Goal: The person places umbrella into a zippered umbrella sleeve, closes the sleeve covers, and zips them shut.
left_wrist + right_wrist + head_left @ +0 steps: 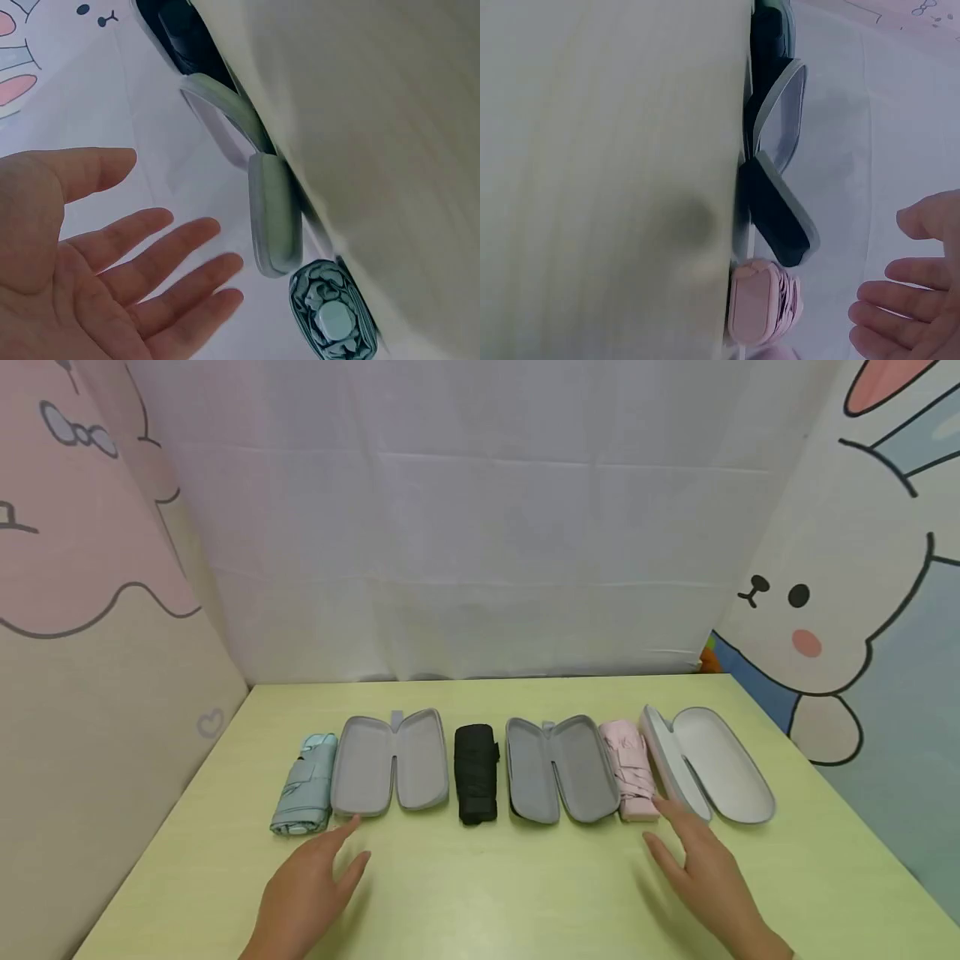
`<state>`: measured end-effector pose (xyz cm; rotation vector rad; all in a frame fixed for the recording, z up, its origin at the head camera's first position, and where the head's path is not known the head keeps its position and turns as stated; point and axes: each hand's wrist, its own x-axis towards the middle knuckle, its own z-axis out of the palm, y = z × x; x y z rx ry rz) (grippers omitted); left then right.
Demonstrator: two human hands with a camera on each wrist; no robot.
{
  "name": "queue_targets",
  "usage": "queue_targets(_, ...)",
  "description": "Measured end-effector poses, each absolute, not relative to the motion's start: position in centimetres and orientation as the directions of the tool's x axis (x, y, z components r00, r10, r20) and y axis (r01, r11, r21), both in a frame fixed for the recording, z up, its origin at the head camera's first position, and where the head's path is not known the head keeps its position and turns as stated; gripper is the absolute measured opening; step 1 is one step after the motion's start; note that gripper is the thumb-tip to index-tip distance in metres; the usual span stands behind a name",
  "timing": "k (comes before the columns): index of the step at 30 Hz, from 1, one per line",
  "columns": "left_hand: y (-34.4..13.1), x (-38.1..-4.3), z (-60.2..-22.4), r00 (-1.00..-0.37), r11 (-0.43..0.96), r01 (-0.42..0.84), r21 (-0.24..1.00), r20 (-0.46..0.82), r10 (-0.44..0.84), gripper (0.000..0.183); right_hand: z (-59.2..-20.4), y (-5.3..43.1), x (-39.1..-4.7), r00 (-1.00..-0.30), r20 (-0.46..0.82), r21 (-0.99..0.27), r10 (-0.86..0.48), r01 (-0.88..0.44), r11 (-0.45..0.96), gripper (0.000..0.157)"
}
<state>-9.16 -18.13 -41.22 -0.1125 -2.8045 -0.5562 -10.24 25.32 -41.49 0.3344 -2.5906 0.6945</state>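
Observation:
My left hand hovers over the table in front of a light blue folded umbrella and an open case with a grey lining. Its fingers are spread and hold nothing; the left wrist view shows the bare palm. Over on the right, my right hand has its fingers extended and is likewise free of any object. In the head view its index fingertip overlaps the lower end of a pink folded umbrella. The right wrist view shows these fingers apart from the pink umbrella.
A black folded umbrella lies mid-row. Right of it a second grey-lined case is spread open, and a white-lined case with a pale pink outside ends the row. Behind the yellow-green table hangs a white curtain.

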Motion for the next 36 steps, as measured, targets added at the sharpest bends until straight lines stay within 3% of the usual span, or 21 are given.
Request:
queue_targets(8,-18.7,-10.4,-40.8,-0.951,0.893,0.154,0.422,0.309,0.018,0.03,-41.3,22.4,-12.0,-0.799,0.587,-0.494,-0.127,-0.479,0.726,0.03)
queue_targets(17,-20.5,-11.8,-40.3,-0.973,0.863,0.105,0.494,0.229,-0.012,0.026,-41.4,17.5,-12.6,-0.882,0.449,-0.727,-0.145,-0.454,0.515,0.019)
queue_targets(24,-24.0,-14.5,-41.1,-0.98,0.876,0.047,0.479,0.193,-0.053,0.043,-42.0,14.3,-13.8,-0.939,0.139,-0.92,-0.314,-0.239,0.31,0.028)
queue_targets(36,-30.1,-19.1,-41.9,-0.977,0.781,-0.207,0.59,-0.173,-0.128,0.083,-41.9,8.3,-15.8,-0.938,0.119,-0.918,-0.325,-0.229,0.325,0.039)
